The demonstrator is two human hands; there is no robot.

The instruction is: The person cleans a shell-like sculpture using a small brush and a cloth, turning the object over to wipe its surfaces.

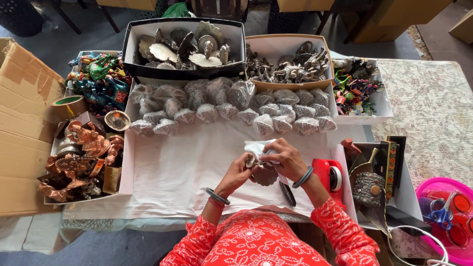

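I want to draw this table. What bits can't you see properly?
- Head view: the metal piece in the left hand and right hand is partly covered by fingers and white tissue.
- Wrapped pieces: cloudy plastic hides their shapes.
- Pink tub: cut off by the right edge.
- Colourful figurines: too small to tell.

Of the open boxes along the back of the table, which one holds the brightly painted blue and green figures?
The open box at the far left of the back row, beside the roll of tape. The black box next to it holds grey metal pieces instead.
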